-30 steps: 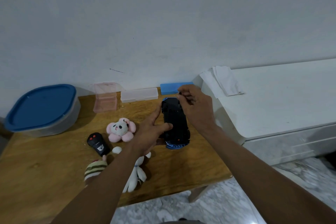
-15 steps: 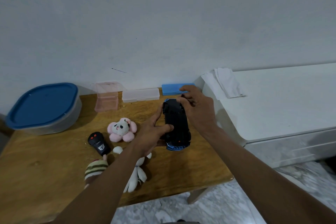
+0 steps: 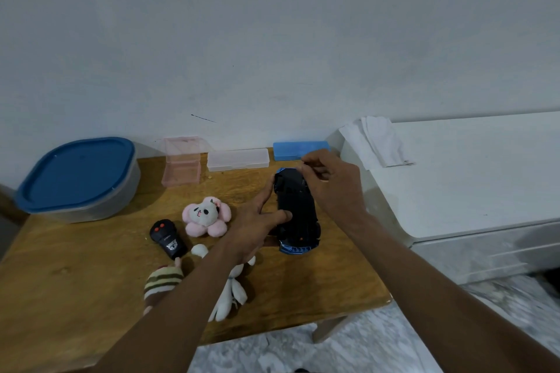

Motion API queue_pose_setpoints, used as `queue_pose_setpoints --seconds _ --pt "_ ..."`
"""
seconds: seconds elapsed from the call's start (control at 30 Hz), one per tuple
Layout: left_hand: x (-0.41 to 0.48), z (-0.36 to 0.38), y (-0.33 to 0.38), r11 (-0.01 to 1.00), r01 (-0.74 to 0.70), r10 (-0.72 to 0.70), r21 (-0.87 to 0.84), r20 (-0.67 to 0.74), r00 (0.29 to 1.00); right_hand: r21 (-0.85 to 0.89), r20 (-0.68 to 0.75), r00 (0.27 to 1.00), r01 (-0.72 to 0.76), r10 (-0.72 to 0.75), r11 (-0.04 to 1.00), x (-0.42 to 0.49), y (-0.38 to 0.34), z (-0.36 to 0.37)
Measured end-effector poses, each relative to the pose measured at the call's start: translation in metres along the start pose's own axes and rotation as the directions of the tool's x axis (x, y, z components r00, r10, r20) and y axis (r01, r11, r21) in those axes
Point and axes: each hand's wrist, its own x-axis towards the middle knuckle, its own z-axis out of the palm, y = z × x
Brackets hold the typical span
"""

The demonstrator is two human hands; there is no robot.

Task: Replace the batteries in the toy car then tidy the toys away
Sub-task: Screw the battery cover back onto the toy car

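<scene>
Gripping the toy car (image 3: pixel 295 209) w/ both hands: it lies belly-up on the wooden table (image 3: pixel 75 281), black underside showing, blue body at the rim, near the table's right edge. L hand (image 3: pixel 254 227) clasps its left flank, thumb laid across the underside, fingers running up the far-left side. R hand (image 3: pixel 330 185) sits over the car's far end, fingers curled and pinched at that end; can't tell which part they nip. Left of the car: pink flower plush (image 3: pixel 206 216) w/ a panda face, and just beside it a black remote (image 3: pixel 168 238) w/ two red buttons. Nearer the person, by the L forearm, a white plush (image 3: pixel 231 294) and a striped plush (image 3: pixel 162 280), both partly hidden. Along the wall, L to R: grey tub (image 3: pixel 78 175) w/ blue lid, open pink box (image 3: pixel 181 166), clear flat case (image 3: pixel 238 159), blue flat case (image 3: pixel 298 150). Right of the table, a white cabinet (image 3: pixel 469 175) w/ a folded white cloth (image 3: pixel 378 139) on its corner.
</scene>
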Motion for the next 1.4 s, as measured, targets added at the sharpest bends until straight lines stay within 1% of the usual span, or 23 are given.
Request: queue_pose_setpoints --seconds 0.07,0.2,0.3,0.4,0.5,0.63,0.7,0.8,0.93,1.07,1.2,1.4 --pt "0.0001 -0.0002 0.0001 1.000 0.001 -0.001 0.001 0.000 1.000 -0.007 0.016 1.000 0.022 -0.021 1.000 -0.0013 0.0011 0.0011" --pt "-0.0010 -0.0004 0.0007 1.000 0.004 -0.004 -0.005 -0.006 1.000 -0.013 -0.023 0.999 -0.039 0.039 0.999 -0.0013 0.0031 0.0022" --pt "-0.0023 -0.0003 0.0013 1.000 0.001 -0.001 -0.008 -0.004 1.000 -0.034 -0.023 1.000 -0.020 0.019 0.999 -0.0017 0.0027 0.0014" --pt "-0.0015 0.0005 0.0016 1.000 0.006 -0.006 -0.013 -0.004 1.000 -0.018 -0.007 1.000 -0.017 0.017 1.000 -0.0016 0.0024 0.0004" --pt "-0.0018 0.0009 0.0010 1.000 0.002 -0.002 -0.020 -0.004 1.000 -0.038 0.021 0.999 0.031 -0.030 0.999 -0.0022 0.0022 0.0011" --pt "-0.0023 0.0019 0.0005 1.000 0.009 -0.009 -0.027 0.002 1.000 -0.053 0.009 1.000 -0.016 0.017 0.998 -0.0013 0.0041 0.0006" --pt "-0.0017 0.0020 0.0009 1.000 0.012 -0.012 -0.024 0.001 1.000 -0.062 0.004 1.000 0.008 -0.008 0.998 -0.0002 0.0038 -0.0006" --pt "-0.0008 0.0020 0.0019 0.999 0.017 -0.017 -0.027 0.002 1.000 -0.078 0.036 0.998 0.062 -0.059 0.995 -0.0013 0.0032 -0.0006" --pt "-0.0008 0.0022 0.0021 0.999 0.021 -0.021 -0.031 0.000 1.000 -0.106 0.008 0.999 0.047 -0.046 0.993 0.0001 0.0034 -0.0003" --pt "-0.0013 0.0022 0.0025 0.999 0.016 -0.016 -0.031 -0.006 1.000 -0.093 0.032 0.997 0.077 -0.074 0.993 0.0001 0.0015 0.0007" --pt "-0.0015 0.0030 0.0036 1.000 0.009 -0.009 -0.027 -0.007 1.000 -0.113 0.000 1.000 0.031 -0.031 0.993 -0.0001 0.0010 0.0028" --pt "-0.0022 0.0001 0.0029 1.000 0.007 -0.007 -0.027 -0.004 1.000 -0.109 0.050 0.996 0.075 -0.070 0.991 -0.0003 0.0032 0.0013"
